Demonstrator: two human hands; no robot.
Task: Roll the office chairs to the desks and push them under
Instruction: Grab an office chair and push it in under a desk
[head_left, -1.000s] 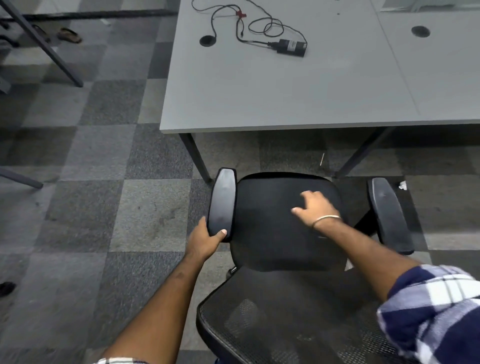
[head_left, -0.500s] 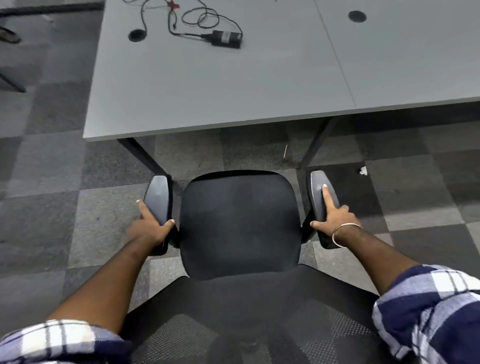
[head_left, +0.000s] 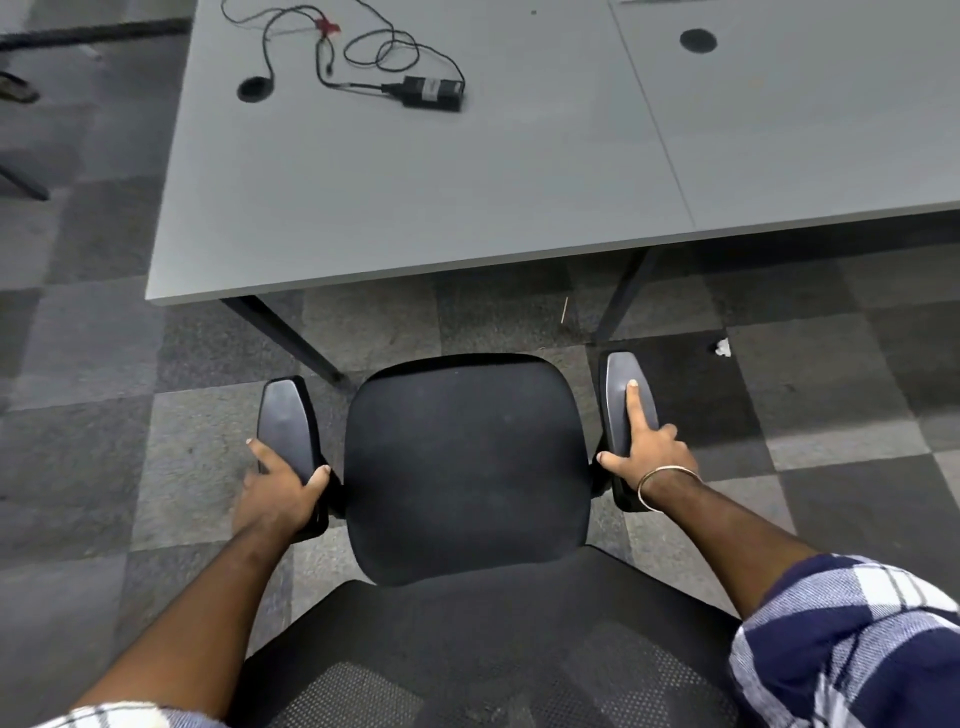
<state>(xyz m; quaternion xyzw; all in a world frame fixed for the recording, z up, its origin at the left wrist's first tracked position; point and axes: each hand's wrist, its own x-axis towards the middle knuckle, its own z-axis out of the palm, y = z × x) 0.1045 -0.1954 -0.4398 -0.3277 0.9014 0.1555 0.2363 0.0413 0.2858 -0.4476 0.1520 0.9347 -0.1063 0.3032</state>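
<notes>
- Both hands hold armrests: left hand (head_left: 278, 491) wraps one, right hand (head_left: 647, 457) grips the other, forefinger straight.
- chair (head_left: 465, 457) just short of desk (head_left: 415, 208) front edge.
- Push evenly, centred between legs.

The person wears a checked shirt in dark navy and white, of a woven fabric. The right sleeve (head_left: 852, 639) is rolled up above the forearm, and the left sleeve (head_left: 119, 716) shows only as a pale checked edge. A thin gold-coloured bangle (head_left: 655, 483) circles the right wrist. Both forearms are bare.
</notes>
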